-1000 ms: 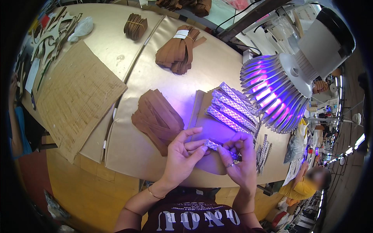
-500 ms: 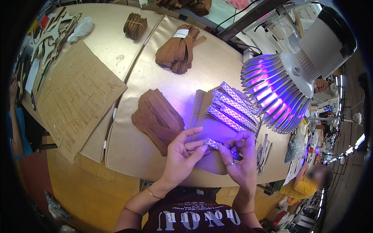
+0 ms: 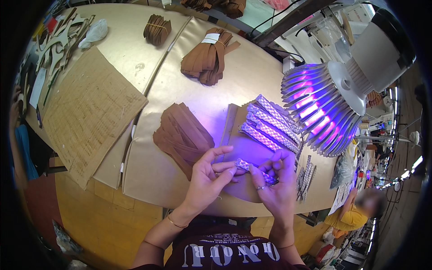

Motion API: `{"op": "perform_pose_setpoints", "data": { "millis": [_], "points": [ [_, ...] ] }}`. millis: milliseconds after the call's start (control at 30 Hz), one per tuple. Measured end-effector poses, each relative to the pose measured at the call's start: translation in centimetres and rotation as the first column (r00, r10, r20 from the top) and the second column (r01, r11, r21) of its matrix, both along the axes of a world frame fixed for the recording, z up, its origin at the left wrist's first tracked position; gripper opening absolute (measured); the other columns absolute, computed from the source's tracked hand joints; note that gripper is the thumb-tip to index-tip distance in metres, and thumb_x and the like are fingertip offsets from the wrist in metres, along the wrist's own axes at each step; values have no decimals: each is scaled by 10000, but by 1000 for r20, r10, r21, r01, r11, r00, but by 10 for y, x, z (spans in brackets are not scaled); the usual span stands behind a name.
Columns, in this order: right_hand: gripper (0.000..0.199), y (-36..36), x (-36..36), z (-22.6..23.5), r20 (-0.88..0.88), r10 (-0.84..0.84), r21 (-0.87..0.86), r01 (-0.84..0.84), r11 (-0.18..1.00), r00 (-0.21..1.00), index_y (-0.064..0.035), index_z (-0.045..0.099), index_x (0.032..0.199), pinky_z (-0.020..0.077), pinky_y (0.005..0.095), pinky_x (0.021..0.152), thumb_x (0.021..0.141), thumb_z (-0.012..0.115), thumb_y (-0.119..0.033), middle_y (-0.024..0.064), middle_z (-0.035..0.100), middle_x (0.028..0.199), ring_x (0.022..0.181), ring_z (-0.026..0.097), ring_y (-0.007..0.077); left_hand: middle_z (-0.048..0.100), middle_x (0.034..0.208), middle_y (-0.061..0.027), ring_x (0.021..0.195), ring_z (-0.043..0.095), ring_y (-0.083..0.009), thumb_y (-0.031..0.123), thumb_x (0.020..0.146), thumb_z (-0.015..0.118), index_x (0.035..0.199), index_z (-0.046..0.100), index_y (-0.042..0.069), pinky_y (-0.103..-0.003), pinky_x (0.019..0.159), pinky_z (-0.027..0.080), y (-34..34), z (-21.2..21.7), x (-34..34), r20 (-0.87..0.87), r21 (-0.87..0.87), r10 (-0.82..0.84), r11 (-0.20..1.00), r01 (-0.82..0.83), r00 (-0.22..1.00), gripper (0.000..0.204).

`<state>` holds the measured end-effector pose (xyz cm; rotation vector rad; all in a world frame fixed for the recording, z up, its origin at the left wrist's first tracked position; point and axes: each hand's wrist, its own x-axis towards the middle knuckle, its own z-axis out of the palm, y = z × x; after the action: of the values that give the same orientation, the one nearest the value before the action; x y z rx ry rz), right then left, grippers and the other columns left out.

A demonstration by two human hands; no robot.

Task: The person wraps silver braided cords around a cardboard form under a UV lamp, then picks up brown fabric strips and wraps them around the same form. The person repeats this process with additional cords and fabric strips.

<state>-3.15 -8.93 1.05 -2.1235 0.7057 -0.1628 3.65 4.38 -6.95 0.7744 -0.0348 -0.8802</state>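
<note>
A short braided strap (image 3: 243, 164), tinted violet by the lamp, is stretched between my hands just above the table's near edge. My left hand (image 3: 206, 180) pinches its left end between the thumb and the fingers behind, with the forefinger raised away. Curled around the right part is my right hand (image 3: 278, 185), its thumb pressing on the braid; the far end is partly hidden in the fingers. Just beyond lies a row of similar braided straps (image 3: 267, 126) on a brown board (image 3: 230, 121). A fanned pile of flat brown strips (image 3: 182, 137) is beyond my left hand.
A large finned lamp (image 3: 321, 105) glows violet at the right. More braided straps (image 3: 307, 180) lie right of my right hand. Tied brown strip bundles (image 3: 204, 60) and a rough board (image 3: 90, 112) rest farther off. A person in yellow (image 3: 348, 216) is at the right.
My right hand has shifted slightly left and the braid a little with it. My left thumb has moved slightly left along the strap's end. The other things look the same.
</note>
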Motion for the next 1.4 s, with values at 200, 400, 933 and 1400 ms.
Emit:
{"op": "perform_pose_setpoints", "data": {
  "millis": [200,400,933,1400],
  "points": [
    [374,1,3,1,-24,11,-116,-14,993,1000,-41,434,1057,357,182,538,814,714,10,-2,518,730,634,479,43,709,1020,-133,920,660,-125,-19,897,605,1285,483,-13,-246,808,508,-6,1,-10,323,213,123,957,-199,938,407],
    [392,2,4,-3,-29,42,-222,-47,974,999,-11,451,1090,379,204,527,803,717,3,14,528,690,600,487,52,712,1004,-128,867,678,-151,1,855,652,1162,598,5,-276,802,510,-9,2,-16,576,363,87,864,-350,813,312],
    [287,2,7,19,-82,40,-398,-70,915,996,-8,563,950,406,295,497,799,767,-142,66,564,602,498,520,143,553,1310,-234,1220,550,-357,-76,788,608,1227,578,-18,-416,1008,461,-4,-11,-30,932,259,-127,889,-378,340,444],
    [285,-20,-17,40,-117,-32,-363,-13,932,993,32,663,737,454,312,534,825,759,-221,132,631,612,536,617,200,526,1341,-244,1199,559,-381,-44,775,633,1207,635,54,-437,1022,458,-3,-8,-28,958,285,-238,863,-417,162,444]
  ]
}}
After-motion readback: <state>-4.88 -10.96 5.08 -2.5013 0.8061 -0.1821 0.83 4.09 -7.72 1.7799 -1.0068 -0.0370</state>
